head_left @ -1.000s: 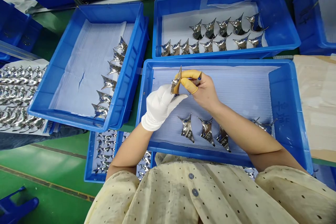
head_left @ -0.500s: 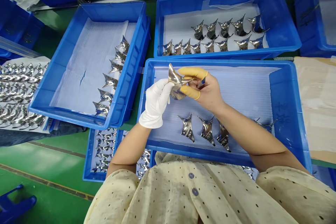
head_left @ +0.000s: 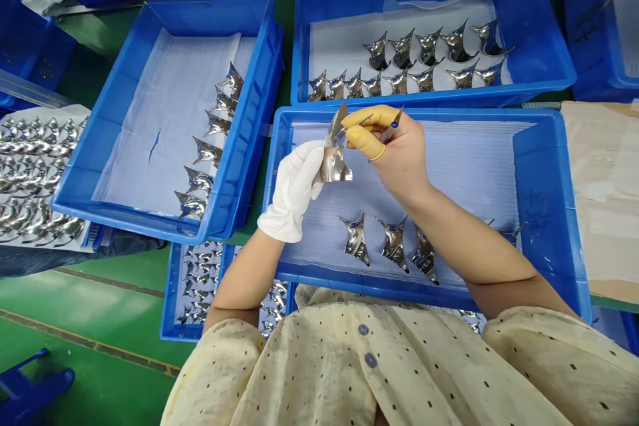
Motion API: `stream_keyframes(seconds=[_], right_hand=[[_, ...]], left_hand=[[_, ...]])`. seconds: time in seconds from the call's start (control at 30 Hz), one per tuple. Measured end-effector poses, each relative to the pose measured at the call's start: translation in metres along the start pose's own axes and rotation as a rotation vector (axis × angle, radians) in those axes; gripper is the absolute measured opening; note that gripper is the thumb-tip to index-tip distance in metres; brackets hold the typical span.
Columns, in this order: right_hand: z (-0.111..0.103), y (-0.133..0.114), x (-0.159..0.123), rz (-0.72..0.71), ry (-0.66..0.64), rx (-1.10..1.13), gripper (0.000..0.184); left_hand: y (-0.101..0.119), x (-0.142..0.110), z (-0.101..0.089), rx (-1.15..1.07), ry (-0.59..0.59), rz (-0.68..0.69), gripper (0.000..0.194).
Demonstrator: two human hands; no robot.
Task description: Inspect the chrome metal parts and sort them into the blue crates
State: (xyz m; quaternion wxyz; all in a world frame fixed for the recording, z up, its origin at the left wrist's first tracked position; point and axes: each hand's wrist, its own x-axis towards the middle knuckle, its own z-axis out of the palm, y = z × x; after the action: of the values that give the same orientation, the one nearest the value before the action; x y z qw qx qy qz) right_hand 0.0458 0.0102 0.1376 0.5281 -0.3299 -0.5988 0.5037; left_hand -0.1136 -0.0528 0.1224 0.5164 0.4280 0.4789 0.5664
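In a white glove, my left hand (head_left: 292, 190) is closed on a shiny curved metal piece (head_left: 335, 163) with pointed corners, held up over the near blue tray (head_left: 542, 213). My right hand (head_left: 394, 146) wears yellow finger covers on thumb and forefinger. Pinched in it is a slim pen-like tool (head_left: 393, 128) with a blue part; its exact kind is unclear. Those covered fingertips are at the upper part of the metal piece; whether they touch it I cannot tell. Several similar metal pieces (head_left: 394, 243) lie on the tray's white lining, one partly behind my right forearm.
Behind stands another blue tray (head_left: 539, 33) with two rows of metal pieces. The left blue tray (head_left: 124, 223) holds a column of them along its right side. More shiny parts (head_left: 37, 173) cover a surface at far left. Cardboard (head_left: 602, 213) lies at right.
My left hand has turned the metal piece, so its broad curved face now points down and right. My right hand has shifted slightly up, showing more of the pen-like tool.
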Motion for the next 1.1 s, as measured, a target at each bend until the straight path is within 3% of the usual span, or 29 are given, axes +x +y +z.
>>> stream_keyframes(seconds=[0.23,0.43,0.63,0.83,0.93,1.1], right_hand=[[0.003,0.000,-0.001,-0.069,-0.011,-0.062,0.029],[0.011,-0.003,-0.001,-0.122,-0.073,-0.124,0.031],[0.003,0.019,-0.010,-0.140,-0.032,-0.103,0.035],[0.000,0.035,-0.033,-0.203,-0.281,-0.085,0.026],[-0.005,0.032,0.002,-0.168,-0.288,-0.203,0.019],[-0.040,0.052,0.143,0.013,-0.048,-0.782,0.010]], left_hand=[[0.003,0.000,0.001,-0.048,-0.046,-0.078,0.038],[-0.008,0.003,-0.001,-0.082,-0.076,-0.099,0.039],[-0.003,0.005,-0.001,-0.202,-0.041,-0.047,0.039],[0.005,0.010,0.002,-0.443,0.095,-0.068,0.014],[0.003,0.013,0.002,-0.446,0.146,-0.148,0.019],[0.000,0.016,-0.001,-0.377,0.199,-0.189,0.030]])
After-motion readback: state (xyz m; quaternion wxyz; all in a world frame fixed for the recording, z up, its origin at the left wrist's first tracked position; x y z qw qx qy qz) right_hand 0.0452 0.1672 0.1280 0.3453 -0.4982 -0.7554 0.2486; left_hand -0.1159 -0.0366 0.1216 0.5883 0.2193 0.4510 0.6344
